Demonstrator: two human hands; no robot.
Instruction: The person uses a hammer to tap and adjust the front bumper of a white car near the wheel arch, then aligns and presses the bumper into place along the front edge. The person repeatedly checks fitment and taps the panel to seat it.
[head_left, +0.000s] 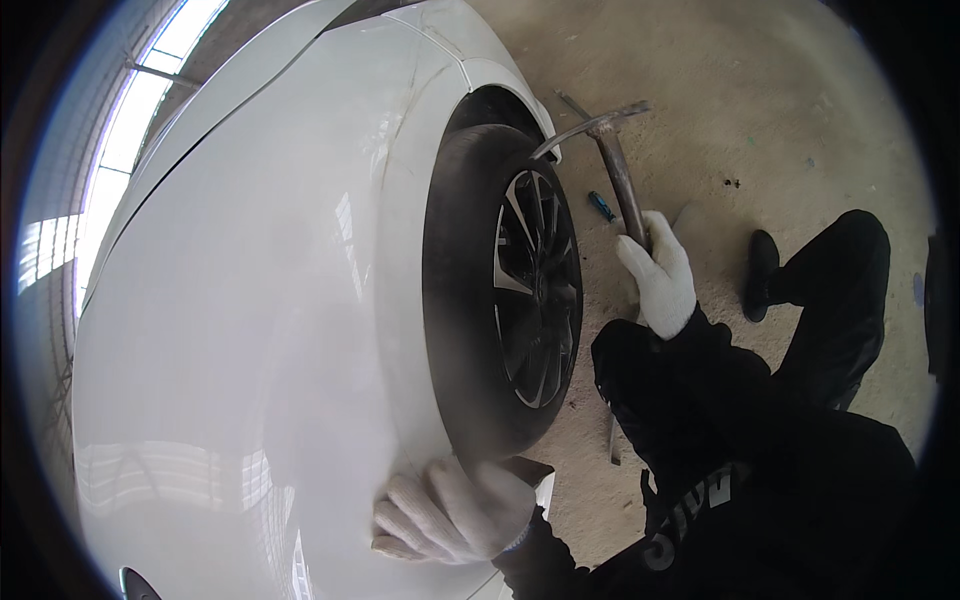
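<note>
My right hand [660, 275], in a white knitted glove, grips the lower handle of a hammer [622, 180]. Its long, thin, curved head crosses the top of the handle, one tip in front of the tyre's upper edge. The gloved left hand [455, 510] rests on the white car's fender [400, 330] just below the wheel arch, fingers extended along the panel. Between the hands is the car's wheel [540, 290], a black tyre around dark and silver spokes.
A blue-handled tool [601, 206] lies on the dusty floor [750, 100] beside the hammer. Below my right hand a flat metal bar [615, 445] is partly hidden by my dark-clothed knee [630, 370]. My other leg [840, 280] extends to the right.
</note>
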